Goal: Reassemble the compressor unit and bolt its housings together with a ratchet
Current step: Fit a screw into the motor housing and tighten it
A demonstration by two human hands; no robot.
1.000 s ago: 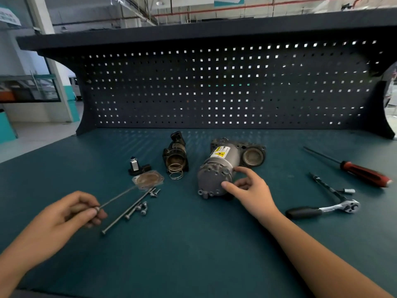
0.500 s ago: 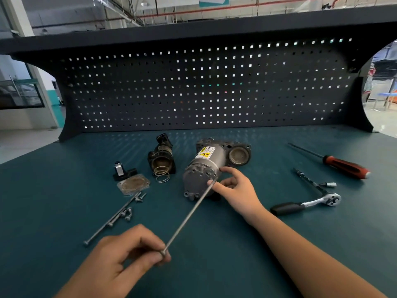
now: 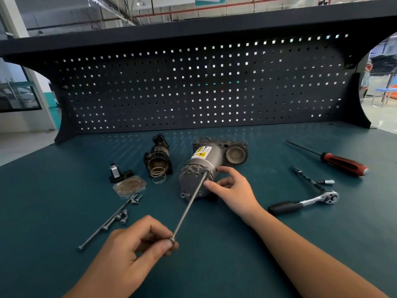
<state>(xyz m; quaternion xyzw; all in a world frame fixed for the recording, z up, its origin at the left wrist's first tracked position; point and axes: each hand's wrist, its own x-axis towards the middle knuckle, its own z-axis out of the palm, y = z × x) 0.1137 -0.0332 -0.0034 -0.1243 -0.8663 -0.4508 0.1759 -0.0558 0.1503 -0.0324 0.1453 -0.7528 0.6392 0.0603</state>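
**Compressor motor housing** (image 3: 198, 175): grey cast-metal cylinder with a yellow warning label, lying at the centre of the teal desk (image 3: 214, 265), end face toward the viewer.
**Right hand** (image 3: 232, 190): fingers curled on the housing's right rim, steadying it.
**Left hand** (image 3: 129, 254): fingers pinching the head of a long bolt (image 3: 191, 203), a thin steel rod whose tip meets a hole in the end face.
**Progress:** early, by the look of it. The first bolt is just entering and nothing is tightened.
**Loose, left:** second long bolt (image 3: 107, 224), short screws (image 3: 123, 217), flat gasket plate (image 3: 130, 187), black cylinder body (image 3: 158, 162) with coil spring (image 3: 158, 176).
**Right:** chromed ratchet (image 3: 305, 202), untouched; red-handled screwdriver (image 3: 341, 163).

Forearms (image 3: 300, 250) cut off at the bottom edge, warning label (image 3: 201, 153) print too small to read, right hand (image 3: 233, 190) masking one side of the motor housing (image 3: 192, 181).
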